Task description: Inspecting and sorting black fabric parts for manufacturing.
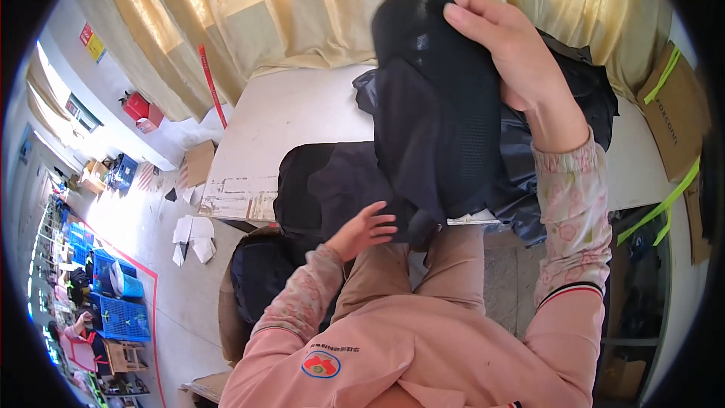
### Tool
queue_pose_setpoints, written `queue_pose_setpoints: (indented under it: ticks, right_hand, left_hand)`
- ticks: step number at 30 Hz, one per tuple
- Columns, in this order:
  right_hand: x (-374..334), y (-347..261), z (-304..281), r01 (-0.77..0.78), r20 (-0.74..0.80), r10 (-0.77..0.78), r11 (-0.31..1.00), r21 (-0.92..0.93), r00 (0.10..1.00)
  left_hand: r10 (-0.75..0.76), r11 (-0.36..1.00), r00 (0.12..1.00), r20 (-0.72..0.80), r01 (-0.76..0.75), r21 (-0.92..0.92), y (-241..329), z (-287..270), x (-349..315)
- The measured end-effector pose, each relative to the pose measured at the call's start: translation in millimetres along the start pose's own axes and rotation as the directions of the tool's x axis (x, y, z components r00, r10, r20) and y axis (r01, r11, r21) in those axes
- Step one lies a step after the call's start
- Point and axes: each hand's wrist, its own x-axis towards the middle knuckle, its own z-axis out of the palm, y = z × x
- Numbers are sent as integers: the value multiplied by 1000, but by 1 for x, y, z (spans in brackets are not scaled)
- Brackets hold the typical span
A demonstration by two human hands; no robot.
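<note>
Raised over the table, a long black mesh-covered pad [461,106] with a rounded top is gripped near its upper right edge by my right hand [510,45], thumb on the face towards me. A loose dark cloth flap [408,128] hangs down its left side. My left hand [366,232] is low by the table's front edge, fingers spread, close to the lower end of the cloth. Whether it touches the cloth I cannot tell. Behind my left hand, another black rounded piece [303,177] lies on the table with dark fabric across it.
Black plastic sheeting [596,94] lies on the white table [264,113], partly under the pad. A cardboard box [230,295] holding dark items stands below its left front edge. Yellow curtains [302,15] hang behind. Cardboard [676,117] with green straps leans at the right.
</note>
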Motion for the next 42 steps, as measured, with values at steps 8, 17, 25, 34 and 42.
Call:
queue_pose_setpoints:
  ticks: [8, 17, 25, 34, 42]
  right_hand:
    - [-5, 6, 18, -37, 72, 22, 976, 213, 997]
    - [-75, 234, -22, -130, 44, 260, 616, -777, 965]
    - [-66, 201, -118, -395, -304, 342, 909, -134, 889]
    - [-41, 46, -42, -277, 8, 289, 908, 316, 957]
    - [36, 7, 60, -140, 74, 119, 891, 432, 990]
  left_hand:
    - [382, 924, 924, -17, -382, 5, 11, 50, 57]
    - [579, 753, 713, 395, -282, -594, 95, 81, 39]
    - [478, 876, 788, -389, -462, 141, 157, 23, -51]
    - [397, 878, 800, -451, -474, -68, 148, -58, -33]
    - [236, 745, 952, -197, -47, 666, 22, -87, 27]
